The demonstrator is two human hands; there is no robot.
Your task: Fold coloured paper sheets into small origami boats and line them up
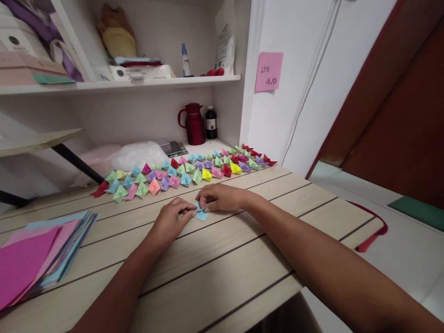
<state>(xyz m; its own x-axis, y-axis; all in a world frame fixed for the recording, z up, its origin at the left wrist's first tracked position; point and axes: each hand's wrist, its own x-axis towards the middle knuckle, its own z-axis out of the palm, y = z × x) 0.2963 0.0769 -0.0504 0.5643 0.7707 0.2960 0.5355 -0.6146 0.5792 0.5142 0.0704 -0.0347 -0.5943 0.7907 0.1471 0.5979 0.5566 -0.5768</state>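
Note:
A small piece of light blue folded paper [201, 215] lies low over the table, between my two hands. Its left edge is pinched by the fingers of my left hand [175, 215]. My right hand [217, 198] grips the upper right part, its fingers bent down around the fold. Fingertips cover some of the paper, so its full shape is hidden. Just beyond my hands stand rows of small folded paper boats [186, 180] in green, blue, pink, purple, red and yellow.
A stack of coloured paper sheets [31, 259] lies at the left on the striped wooden table [222, 273]. Behind the boats are a clear plastic bag [138, 156], a red jug [194, 125] and a dark bottle [211, 123]. A shelf [152, 83] runs above them.

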